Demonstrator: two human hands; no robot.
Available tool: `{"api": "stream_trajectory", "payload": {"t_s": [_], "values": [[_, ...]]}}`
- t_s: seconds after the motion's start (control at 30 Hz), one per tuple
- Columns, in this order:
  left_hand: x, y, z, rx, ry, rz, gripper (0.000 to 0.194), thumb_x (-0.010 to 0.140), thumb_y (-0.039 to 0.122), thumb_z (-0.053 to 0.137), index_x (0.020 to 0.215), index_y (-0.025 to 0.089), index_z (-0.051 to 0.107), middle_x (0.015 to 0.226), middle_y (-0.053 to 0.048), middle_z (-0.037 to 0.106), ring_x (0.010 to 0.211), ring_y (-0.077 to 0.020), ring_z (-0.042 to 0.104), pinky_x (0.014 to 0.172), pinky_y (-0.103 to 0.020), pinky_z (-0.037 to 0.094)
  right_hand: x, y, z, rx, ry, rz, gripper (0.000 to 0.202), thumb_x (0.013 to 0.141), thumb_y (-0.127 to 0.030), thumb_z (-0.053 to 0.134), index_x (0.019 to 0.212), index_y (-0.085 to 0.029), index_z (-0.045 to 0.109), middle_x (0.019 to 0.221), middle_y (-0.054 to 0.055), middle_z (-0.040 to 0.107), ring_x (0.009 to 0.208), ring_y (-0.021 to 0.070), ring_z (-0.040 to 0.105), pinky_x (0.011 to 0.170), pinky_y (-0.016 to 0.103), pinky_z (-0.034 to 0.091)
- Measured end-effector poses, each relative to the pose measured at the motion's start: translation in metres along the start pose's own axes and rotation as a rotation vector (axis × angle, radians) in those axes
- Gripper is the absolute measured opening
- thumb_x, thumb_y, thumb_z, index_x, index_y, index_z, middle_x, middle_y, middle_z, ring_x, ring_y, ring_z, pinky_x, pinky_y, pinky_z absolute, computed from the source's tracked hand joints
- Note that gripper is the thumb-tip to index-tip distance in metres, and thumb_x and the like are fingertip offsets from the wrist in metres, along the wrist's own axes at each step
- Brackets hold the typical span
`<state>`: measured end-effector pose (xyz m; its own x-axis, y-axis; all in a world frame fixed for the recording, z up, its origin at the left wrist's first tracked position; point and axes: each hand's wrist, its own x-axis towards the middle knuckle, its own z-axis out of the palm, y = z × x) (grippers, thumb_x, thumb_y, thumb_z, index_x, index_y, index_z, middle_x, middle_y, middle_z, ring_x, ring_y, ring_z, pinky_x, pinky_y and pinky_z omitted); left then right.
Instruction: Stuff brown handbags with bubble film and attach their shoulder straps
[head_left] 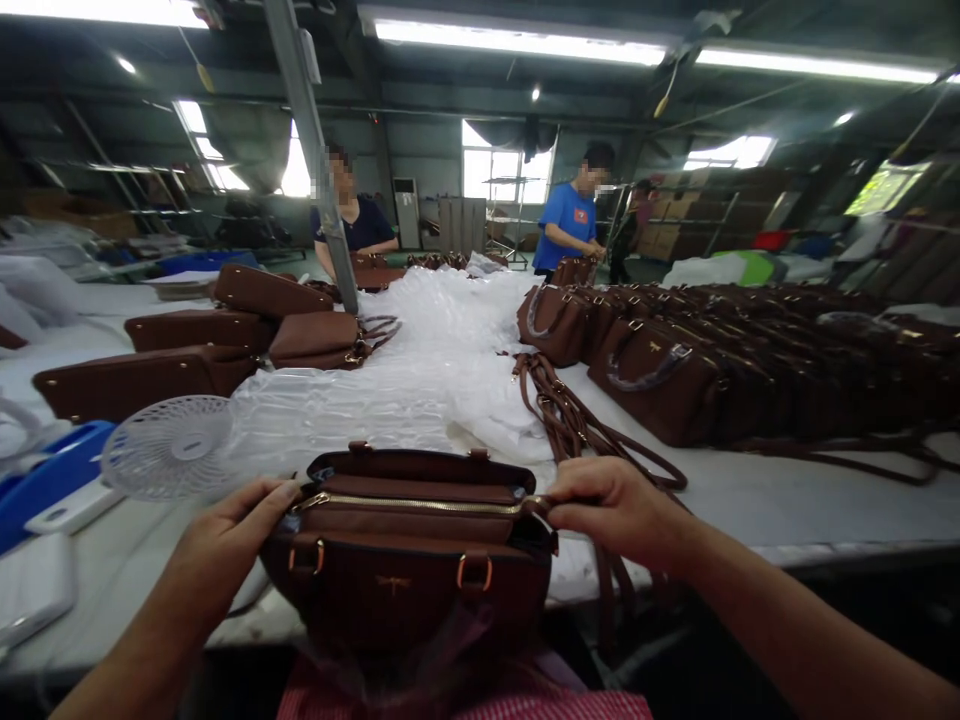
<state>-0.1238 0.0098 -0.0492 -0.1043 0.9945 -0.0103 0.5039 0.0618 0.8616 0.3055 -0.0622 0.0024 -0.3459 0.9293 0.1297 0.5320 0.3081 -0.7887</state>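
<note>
Brown handbag (pixel 409 560) sits at the bench's (pixel 787 500) near edge, between both hands. Left hand (pixel 225 535) grips its left end; right hand (pixel 611 510) pinches the zipper's (pixel 409 503) right end.

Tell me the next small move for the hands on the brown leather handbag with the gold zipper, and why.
Probably draw the right hand a little further right. It pinches the end of the gold zipper on the brown leather handbag, the zipper looks closed along its visible length, and the left hand braces the opposite end, so a short pull should seat it.
</note>
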Motion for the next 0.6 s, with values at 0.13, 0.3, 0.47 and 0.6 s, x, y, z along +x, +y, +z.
{"api": "stream_trajectory", "payload": {"t_s": [0.13, 0.3, 0.47, 0.6], "values": [[-0.001, -0.006, 0.0, -0.064, 0.043, -0.021, 0.055, 0.076, 0.07, 0.067, 0.099, 0.02, 0.072, 0.091, -0.002, 0.076, 0.096, -0.0275, 0.065, 0.086, -0.029, 0.048, 0.007, -0.011, 0.021, 0.148, 0.085, 0.077, 0.016, 0.087, -0.028, 0.069, 0.082, -0.016, 0.079, 0.068, 0.0, 0.064, 0.058, 0.0118, 0.055, 0.054, 0.024, 0.04], [-0.008, -0.004, 0.001, -0.13, 0.065, -0.068, 0.057, 0.07, 0.069, 0.069, 0.099, 0.02, 0.073, 0.092, -0.002, 0.076, 0.097, -0.0278, 0.066, 0.086, -0.03, 0.048, 0.0, -0.015, 0.032, -0.194, 0.14, -0.06, 0.026, 0.095, -0.024, 0.061, 0.071, -0.016, 0.068, 0.068, 0.0, 0.059, 0.064, 0.0119, 0.055, 0.06, 0.025, 0.038], [-0.013, 0.004, 0.004, -0.167, 0.096, -0.095, 0.058, 0.067, 0.069, 0.066, 0.095, 0.019, 0.074, 0.092, -0.002, 0.077, 0.096, -0.027, 0.066, 0.084, -0.028, 0.049, -0.011, -0.003, 0.037, -0.523, 0.178, -0.338, 0.031, 0.104, -0.018, 0.049, 0.075, -0.016, 0.061, 0.073, 0.002, 0.054, 0.065, 0.0126, 0.05, 0.061, 0.028, 0.035], [-0.013, 0.004, 0.005, -0.195, 0.095, -0.103, 0.058, 0.068, 0.068, 0.066, 0.098, 0.018, 0.073, 0.089, -0.001, 0.076, 0.09, -0.0229, 0.067, 0.079, -0.024, 0.05, -0.016, -0.005, 0.041, -0.708, 0.164, -0.404, 0.032, 0.104, -0.014, 0.043, 0.079, -0.018, 0.061, 0.074, 0.003, 0.057, 0.067, 0.0153, 0.051, 0.063, 0.03, 0.035]]}}
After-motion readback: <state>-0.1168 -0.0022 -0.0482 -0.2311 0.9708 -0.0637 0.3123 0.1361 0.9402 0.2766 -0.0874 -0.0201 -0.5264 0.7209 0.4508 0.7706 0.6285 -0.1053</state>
